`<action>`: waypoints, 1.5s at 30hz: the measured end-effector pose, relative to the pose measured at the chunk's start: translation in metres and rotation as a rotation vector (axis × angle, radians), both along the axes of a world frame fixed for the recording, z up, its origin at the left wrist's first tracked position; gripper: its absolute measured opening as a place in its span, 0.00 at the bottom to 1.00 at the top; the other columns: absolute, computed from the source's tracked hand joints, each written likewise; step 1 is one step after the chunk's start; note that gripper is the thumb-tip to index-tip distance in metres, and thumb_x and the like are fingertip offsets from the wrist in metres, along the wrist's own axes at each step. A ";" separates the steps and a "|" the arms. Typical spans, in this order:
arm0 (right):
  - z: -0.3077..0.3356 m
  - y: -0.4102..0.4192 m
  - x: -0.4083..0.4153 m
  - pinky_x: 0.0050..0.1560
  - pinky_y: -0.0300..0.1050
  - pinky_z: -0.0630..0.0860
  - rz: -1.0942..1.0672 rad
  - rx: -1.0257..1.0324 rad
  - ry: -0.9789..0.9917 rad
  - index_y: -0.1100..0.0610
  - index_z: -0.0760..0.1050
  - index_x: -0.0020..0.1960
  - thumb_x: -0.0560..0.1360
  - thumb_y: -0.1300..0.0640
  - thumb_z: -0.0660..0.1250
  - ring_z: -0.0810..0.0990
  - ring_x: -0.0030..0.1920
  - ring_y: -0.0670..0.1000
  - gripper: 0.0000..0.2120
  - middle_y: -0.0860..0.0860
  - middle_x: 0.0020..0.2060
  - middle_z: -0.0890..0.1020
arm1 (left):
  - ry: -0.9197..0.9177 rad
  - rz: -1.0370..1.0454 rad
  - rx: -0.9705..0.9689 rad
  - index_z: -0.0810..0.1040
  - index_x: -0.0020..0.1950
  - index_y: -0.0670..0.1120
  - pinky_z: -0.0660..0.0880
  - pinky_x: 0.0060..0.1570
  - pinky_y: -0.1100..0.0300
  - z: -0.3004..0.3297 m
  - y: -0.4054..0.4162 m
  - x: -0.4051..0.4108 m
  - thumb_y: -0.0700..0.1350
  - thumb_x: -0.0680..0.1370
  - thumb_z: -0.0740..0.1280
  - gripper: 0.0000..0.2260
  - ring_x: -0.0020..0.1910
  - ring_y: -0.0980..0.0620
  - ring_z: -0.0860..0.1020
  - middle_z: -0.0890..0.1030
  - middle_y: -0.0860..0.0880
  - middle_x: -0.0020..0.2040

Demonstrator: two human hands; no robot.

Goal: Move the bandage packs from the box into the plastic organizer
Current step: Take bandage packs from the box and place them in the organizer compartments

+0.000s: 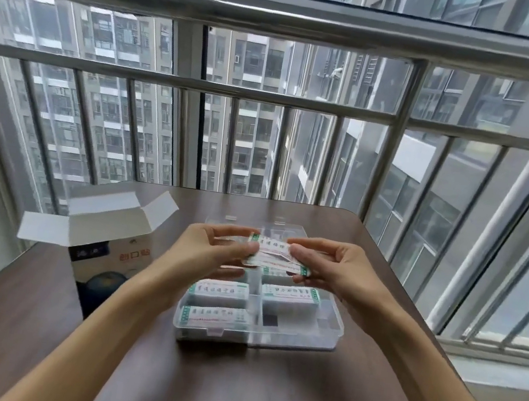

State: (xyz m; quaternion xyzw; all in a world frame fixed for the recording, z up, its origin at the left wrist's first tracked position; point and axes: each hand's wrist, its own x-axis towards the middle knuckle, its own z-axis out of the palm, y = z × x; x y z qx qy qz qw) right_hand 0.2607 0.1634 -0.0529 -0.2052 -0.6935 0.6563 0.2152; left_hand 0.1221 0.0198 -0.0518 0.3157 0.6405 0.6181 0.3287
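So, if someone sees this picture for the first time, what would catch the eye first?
Probably the two hands, left hand and right hand, holding a small stack of bandage packs between them above the clear plastic organizer, mid-table. Next, the open box standing left of the organizer, flaps up. Behind the brown table, tall apartment blocks fill the barred window.

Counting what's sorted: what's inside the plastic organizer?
Three bandage packs show in the organizer; the near-right compartment looks empty. Both hands hide the far compartments.
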 end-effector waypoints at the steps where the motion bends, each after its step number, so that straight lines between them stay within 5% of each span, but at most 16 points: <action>1: 0.000 0.004 0.003 0.41 0.38 0.80 0.014 0.016 -0.015 0.60 0.81 0.54 0.72 0.60 0.71 0.84 0.40 0.52 0.12 0.57 0.44 0.85 | 0.018 -0.030 0.004 0.80 0.56 0.48 0.79 0.40 0.65 -0.001 0.003 0.000 0.40 0.73 0.71 0.12 0.42 0.53 0.84 0.86 0.46 0.45; 8: 0.000 0.020 0.027 0.40 0.36 0.79 0.133 0.408 -0.199 0.56 0.83 0.49 0.71 0.59 0.72 0.83 0.40 0.48 0.07 0.53 0.40 0.86 | 0.423 -0.217 -0.102 0.80 0.53 0.45 0.79 0.44 0.64 -0.010 0.015 0.004 0.35 0.73 0.71 0.10 0.44 0.54 0.83 0.84 0.45 0.45; 15: -0.019 0.024 0.037 0.46 0.43 0.79 0.181 0.667 -0.260 0.54 0.84 0.46 0.70 0.57 0.74 0.84 0.40 0.50 0.05 0.51 0.38 0.85 | 0.961 -0.189 -0.276 0.82 0.47 0.58 0.76 0.50 0.60 -0.023 0.011 0.017 0.45 0.73 0.71 0.07 0.43 0.64 0.79 0.83 0.59 0.41; 19: -0.008 0.025 0.027 0.38 0.31 0.74 0.063 0.684 -0.096 0.53 0.82 0.46 0.71 0.58 0.72 0.80 0.36 0.40 0.05 0.46 0.37 0.84 | 0.959 0.009 -0.200 0.81 0.47 0.61 0.73 0.38 0.62 -0.008 0.013 0.017 0.49 0.75 0.70 0.06 0.37 0.65 0.76 0.81 0.64 0.40; 22: -0.002 0.029 0.015 0.34 0.29 0.72 -0.006 0.729 -0.082 0.52 0.82 0.48 0.73 0.58 0.70 0.77 0.35 0.36 0.05 0.44 0.38 0.82 | 0.963 0.052 -0.225 0.80 0.49 0.62 0.73 0.39 0.61 0.000 0.021 0.011 0.51 0.76 0.69 0.05 0.38 0.64 0.75 0.81 0.63 0.43; 26: -0.006 0.030 0.009 0.42 0.37 0.79 0.004 0.695 -0.139 0.53 0.82 0.49 0.74 0.58 0.69 0.81 0.41 0.44 0.05 0.47 0.42 0.84 | 0.933 0.028 -0.301 0.80 0.49 0.62 0.73 0.42 0.60 -0.005 0.024 0.007 0.51 0.76 0.69 0.05 0.41 0.62 0.76 0.82 0.62 0.46; 35: -0.015 0.022 0.027 0.43 0.33 0.75 0.193 0.796 -0.373 0.51 0.82 0.47 0.70 0.53 0.74 0.82 0.39 0.39 0.06 0.45 0.37 0.84 | 0.969 -0.277 -0.380 0.82 0.48 0.60 0.69 0.36 0.66 -0.013 0.007 0.016 0.48 0.75 0.69 0.06 0.30 0.73 0.72 0.83 0.60 0.46; 45: 0.010 0.020 0.012 0.41 0.32 0.71 0.441 1.033 -0.748 0.47 0.83 0.51 0.74 0.52 0.69 0.77 0.36 0.35 0.07 0.39 0.35 0.79 | 1.223 -0.427 -0.547 0.81 0.54 0.59 0.75 0.54 0.56 -0.005 0.020 0.018 0.48 0.78 0.62 0.11 0.55 0.56 0.78 0.82 0.57 0.53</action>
